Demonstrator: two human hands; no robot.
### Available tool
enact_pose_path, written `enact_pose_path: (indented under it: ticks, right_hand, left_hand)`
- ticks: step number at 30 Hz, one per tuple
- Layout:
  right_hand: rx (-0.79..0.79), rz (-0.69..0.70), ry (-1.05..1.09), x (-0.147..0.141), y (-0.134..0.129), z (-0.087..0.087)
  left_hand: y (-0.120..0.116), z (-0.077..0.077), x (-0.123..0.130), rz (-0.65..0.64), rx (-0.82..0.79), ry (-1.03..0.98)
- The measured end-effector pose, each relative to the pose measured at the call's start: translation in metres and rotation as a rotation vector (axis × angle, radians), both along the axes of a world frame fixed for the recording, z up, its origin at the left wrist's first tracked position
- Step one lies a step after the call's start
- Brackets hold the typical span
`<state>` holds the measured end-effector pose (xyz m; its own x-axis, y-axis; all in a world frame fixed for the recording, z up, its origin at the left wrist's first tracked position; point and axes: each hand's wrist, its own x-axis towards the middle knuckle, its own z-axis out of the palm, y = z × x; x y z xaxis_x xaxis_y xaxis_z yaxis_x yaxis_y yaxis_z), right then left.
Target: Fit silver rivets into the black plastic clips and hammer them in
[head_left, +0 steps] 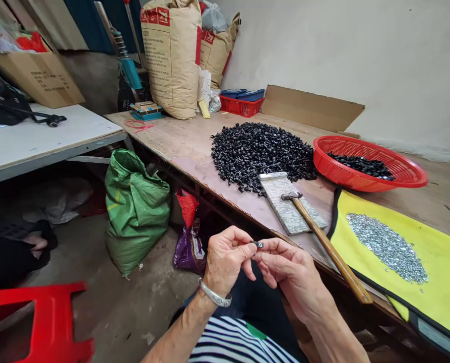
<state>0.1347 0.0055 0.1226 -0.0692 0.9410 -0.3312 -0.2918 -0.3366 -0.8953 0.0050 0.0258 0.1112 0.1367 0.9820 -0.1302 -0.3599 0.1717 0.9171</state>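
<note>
"What do our fingers hold?"

"Our left fingers [247, 249] and right fingers [273, 245] pinch one black part [260, 245] above our lap, beside the worktop [183, 136]; a hammer [323, 238] rests across a slab [281, 206]."

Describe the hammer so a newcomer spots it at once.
On the wooden table, find the big pile of black parts; a scuffed flat plate lies at its near edge. The hammer rests its metal head on that plate, wooden handle slanting over the yellow cloth. Unlike those flat neighbours, it is long and slim.
</note>
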Motion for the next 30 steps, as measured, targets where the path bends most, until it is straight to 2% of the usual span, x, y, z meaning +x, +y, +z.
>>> enact_pose_path:
  ticks: [4, 7, 9, 11, 13, 17, 19, 20, 22, 25, 29, 30]
  right_hand:
    - [0.003, -0.012, 0.026, 0.0, 0.0, -0.005]
    - [0.007, 0.004, -0.042, 0.001, -0.001, -0.009]
    - [-0.012, 0.026, -0.126, 0.009, 0.003, -0.005]
    - [-0.034, 0.012, -0.246, 0.027, 0.013, 0.009]
    - [-0.017, -0.072, -0.36, 0.057, 0.033, 0.032]
    - [0.166, -0.408, -0.421, 0.133, 0.088, 0.086]
    - [0.224, -0.55, -0.433, 0.162, 0.107, 0.099]
    - [0.244, -0.603, -0.45, 0.172, 0.111, 0.099]
    - [0.264, -0.662, -0.491, 0.18, 0.108, 0.088]
    - [0.253, -0.645, -0.569, 0.167, 0.082, 0.056]
    - [0.19, -0.478, -0.72, 0.122, 0.036, 0.018]
    - [0.196, -0.423, -0.837, 0.108, 0.027, 0.011]
  left_hand:
    - [0.0, -0.005, 0.0, -0.055, 0.0, -0.01]
    - [-0.001, -0.013, 0.001, -0.081, -0.015, -0.014]
    - [-0.001, -0.02, 0.002, -0.093, -0.037, -0.025]
    - [-0.001, -0.027, 0.003, -0.107, -0.055, -0.012]
    - [0.001, -0.033, 0.004, -0.123, -0.07, 0.012]
    - [0.001, -0.039, 0.008, -0.143, -0.09, 0.069]
    - [0.0, -0.041, 0.009, -0.153, -0.099, 0.097]
    - [-0.001, -0.041, 0.009, -0.159, -0.103, 0.111]
    - [0.003, -0.038, 0.006, -0.152, -0.096, 0.159]
    - [0.025, -0.026, -0.001, -0.052, 0.022, 0.355]
    - [0.091, -0.009, -0.011, 0.211, 0.337, 0.709]
    - [0.109, -0.007, -0.011, 0.238, 0.396, 0.798]
